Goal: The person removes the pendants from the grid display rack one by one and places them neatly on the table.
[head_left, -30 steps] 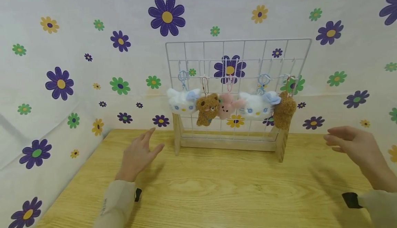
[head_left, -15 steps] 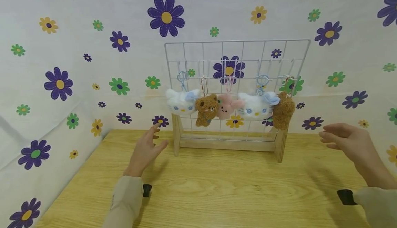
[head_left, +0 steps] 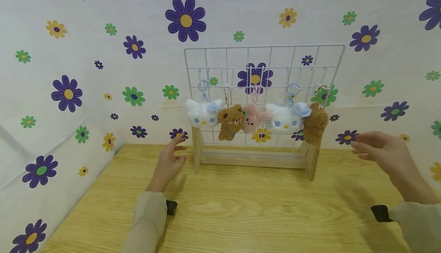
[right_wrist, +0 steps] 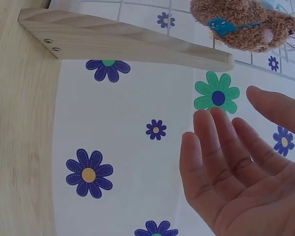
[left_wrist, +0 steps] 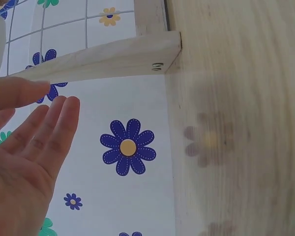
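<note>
A white wire grid rack point(head_left: 264, 46) on wooden feet stands at the back of the table, with several plush keychains hanging from its hooks. From left to right hang a white cat plush point(head_left: 203, 115), a brown bear point(head_left: 230, 123), a pink rabbit point(head_left: 253, 119), another white cat point(head_left: 286, 119) and a second brown bear point(head_left: 315, 123). My left hand point(head_left: 170, 163) hovers just left of the rack's left foot, holding nothing. Over on the right, my right hand point(head_left: 389, 157) is raised with relaxed fingers, apart from the second bear. Both palms face the rack in the wrist views.
The wooden table point(head_left: 220, 214) reaches forward from the rack. White cloth with printed flowers point(head_left: 144, 12) covers the back and left sides. A wooden foot of the rack point(left_wrist: 123, 56) shows close by in the left wrist view.
My left hand has moved right and slightly up, closer to the rack's left foot. The right hand has drifted a little to the left. The keychains hang as before.
</note>
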`<state>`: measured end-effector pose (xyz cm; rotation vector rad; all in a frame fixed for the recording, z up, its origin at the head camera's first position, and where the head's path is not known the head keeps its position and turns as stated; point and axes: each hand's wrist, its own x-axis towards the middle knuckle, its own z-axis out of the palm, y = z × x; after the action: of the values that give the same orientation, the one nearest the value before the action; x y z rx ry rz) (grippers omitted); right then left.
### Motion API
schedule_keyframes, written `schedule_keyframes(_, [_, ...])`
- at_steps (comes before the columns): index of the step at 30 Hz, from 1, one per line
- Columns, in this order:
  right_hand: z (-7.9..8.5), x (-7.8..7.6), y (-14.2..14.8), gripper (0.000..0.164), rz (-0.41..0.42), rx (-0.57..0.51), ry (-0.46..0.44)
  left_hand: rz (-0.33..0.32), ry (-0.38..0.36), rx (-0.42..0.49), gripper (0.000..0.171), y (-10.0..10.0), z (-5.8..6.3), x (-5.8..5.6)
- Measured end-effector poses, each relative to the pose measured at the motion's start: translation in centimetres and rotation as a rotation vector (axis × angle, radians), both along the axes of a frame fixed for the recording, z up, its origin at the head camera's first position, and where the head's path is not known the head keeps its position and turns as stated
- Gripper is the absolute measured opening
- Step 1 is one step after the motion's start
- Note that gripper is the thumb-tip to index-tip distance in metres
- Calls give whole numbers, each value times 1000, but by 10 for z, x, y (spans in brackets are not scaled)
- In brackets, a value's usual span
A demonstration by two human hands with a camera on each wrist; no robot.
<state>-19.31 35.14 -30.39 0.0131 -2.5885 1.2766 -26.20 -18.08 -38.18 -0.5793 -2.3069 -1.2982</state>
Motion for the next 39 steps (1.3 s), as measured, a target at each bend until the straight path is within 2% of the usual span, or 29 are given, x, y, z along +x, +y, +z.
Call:
schedule_keyframes(7, [1,-2,-1,56,5,-3,12,-3,19,32,74,3,-1,-6])
schedule_keyframes(13, [1,-3,-4,51,22,-43,27,-21,-32,115,80,8,-1,-9])
schedule_keyframes(17, [1,-5,-7,31,36,-85,35,-35,-49,165,82,10,-1,-11])
schedule_keyframes(20, [1,-5,-9,19,35,-91,46,-50,-8,180,81,13,-2,-14])
schedule_keyframes(23, [2,-4,-9,15,37,-96,53,-49,35,183,80,16,-3,-18])
schedule_keyframes(31, [9,-4,-11,25,32,-56,51,-47,63,233,75,24,-7,-26])
schedule_keyframes(39, [22,-5,-17,18,32,-51,81,-38,43,287,75,30,-6,-29])
